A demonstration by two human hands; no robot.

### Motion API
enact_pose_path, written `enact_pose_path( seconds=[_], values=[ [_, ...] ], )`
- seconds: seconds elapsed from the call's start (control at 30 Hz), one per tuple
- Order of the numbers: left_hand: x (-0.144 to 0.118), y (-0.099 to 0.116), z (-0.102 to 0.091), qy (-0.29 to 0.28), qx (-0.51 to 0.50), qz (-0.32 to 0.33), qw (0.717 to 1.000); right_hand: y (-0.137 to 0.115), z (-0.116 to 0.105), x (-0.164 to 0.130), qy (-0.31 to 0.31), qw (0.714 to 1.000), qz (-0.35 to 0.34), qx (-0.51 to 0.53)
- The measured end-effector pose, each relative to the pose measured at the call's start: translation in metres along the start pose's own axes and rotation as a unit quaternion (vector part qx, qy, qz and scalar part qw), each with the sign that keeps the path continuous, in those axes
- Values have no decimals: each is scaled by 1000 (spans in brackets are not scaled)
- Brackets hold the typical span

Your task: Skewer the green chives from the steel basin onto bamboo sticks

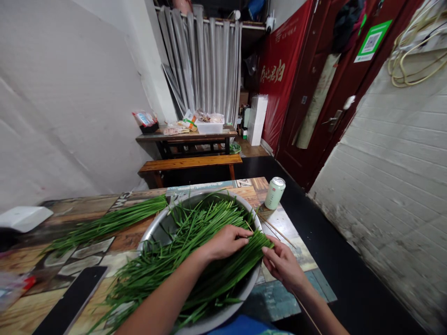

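the right hand (pixel 283 261) pinches the ends of a bundle of long green leaves (pixel 240 264), between 2 and 3 o'clock in the bowl. the left hand (pixel 225 242) has thumb and forefinger close together over the same bundle, just beside a thin stick (pixel 248 225); whether they grip leaf or stick i cannot tell. the step in hand looks like evening up these ends, perhaps around the stick; the next move seems to call for a firm pinch, so no leaf slips out of line.

counted outward: one metal bowl (pixel 248 292); one loose heap (pixel 206 223) in it, spilling over the rim at 8 o'clock; at least two table sticks (pixel 278 230) and one upright can (pixel 274 194) at 2 o'clock; one second leaf stack (pixel 117 219) at 10; one dark slab (pixel 71 302) at 8; one bench (pixel 190 163) at 12, well apart.
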State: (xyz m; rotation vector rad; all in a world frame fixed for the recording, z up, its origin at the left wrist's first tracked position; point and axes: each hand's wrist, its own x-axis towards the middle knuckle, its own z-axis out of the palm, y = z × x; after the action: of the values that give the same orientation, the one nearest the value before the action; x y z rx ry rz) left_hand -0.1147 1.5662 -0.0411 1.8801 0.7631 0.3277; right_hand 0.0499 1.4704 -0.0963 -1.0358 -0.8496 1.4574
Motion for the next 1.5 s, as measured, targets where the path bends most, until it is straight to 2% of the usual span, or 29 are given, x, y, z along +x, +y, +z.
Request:
enact_pose_path(
  seconds=[0.03, 0.1, 0.17, 0.2, 0.37, 0.5, 0.6, 0.7, 0.87, 0.97, 1.13, 1.3, 1.4, 1.5],
  values=[
    [-1, 1, -5, 12, 15, -4, 1000, 0, -1, -2, 1, 1000, 4, 2],
    [0, -4, -16, 84, 72, -24, 994, 2, -2, -6, 9, 1000, 7, 7],
    [3, -14, -23, 165, 162, -35, 972, 6, -3, -9, 19, 1000, 7, 10],
    [5, -19, -24, 184, 209, -35, 960, 7, -3, -10, 22, 1000, 7, 9],
    [10, -38, -15, 162, 365, -45, 916, 12, -5, -10, 25, 1000, 5, -1],
    [12, -39, -13, 166, 406, -50, 897, 10, -5, -9, 21, 1000, 4, -7],
    [13, -40, -16, 173, 398, -58, 899, 11, -5, -10, 19, 1000, 5, -5],
    [14, -41, -17, 185, 363, -39, 912, 12, -5, -10, 16, 1000, 7, -1],
    [15, -42, -18, 230, 245, -31, 941, 8, -3, -8, 14, 1000, 11, -2],
    [16, -42, -18, 228, 152, -42, 961, 5, -2, -6, 11, 1000, 10, -4],
    [19, -42, -19, 237, 52, -56, 968, 7, -2, -3, -1, 1000, 4, -4],
    [18, -38, -18, 260, 58, -33, 963, 6, -3, -2, -9, 1000, 1, -11],
    [17, -34, -17, 239, 66, -16, 969, 6, -4, -2, -13, 1000, 2, -12],
    [16, -33, -15, 226, 90, -31, 969, 7, -5, -2, -17, 1000, 1, -12]
  ],
)
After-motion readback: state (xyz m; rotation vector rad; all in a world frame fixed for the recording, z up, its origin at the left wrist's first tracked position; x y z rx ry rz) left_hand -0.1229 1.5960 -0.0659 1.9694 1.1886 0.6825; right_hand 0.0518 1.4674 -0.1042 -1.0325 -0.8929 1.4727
